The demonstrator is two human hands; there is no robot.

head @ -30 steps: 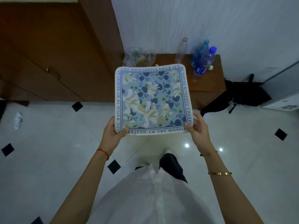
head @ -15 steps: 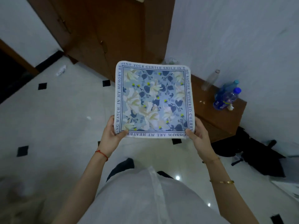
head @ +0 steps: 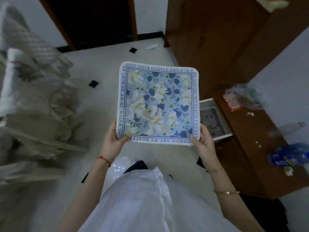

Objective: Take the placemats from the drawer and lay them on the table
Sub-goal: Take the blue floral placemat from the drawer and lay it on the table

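Note:
I hold a square placemat [head: 158, 102] flat in front of me, blue with white flowers and a white border of dark lettering. My left hand [head: 112, 139] grips its near left corner and my right hand [head: 203, 141] grips its near right corner. To the right of the placemat an open drawer [head: 213, 118] of the low brown cabinet [head: 250, 139] shows another patterned mat inside.
On the cabinet top lie a plastic bag [head: 240, 97], a clear bottle and blue bottles [head: 289, 156]. A tall brown wardrobe [head: 209, 39] stands beyond. Blurred pale furniture [head: 33, 106] fills the left. A dark doorway [head: 93, 19] lies ahead across the white tiled floor.
My view has swung to the left: the cabinet and bottles slid to the right edge, and the doorway and pale furniture came into view. Both hands keep the placemat held the same way.

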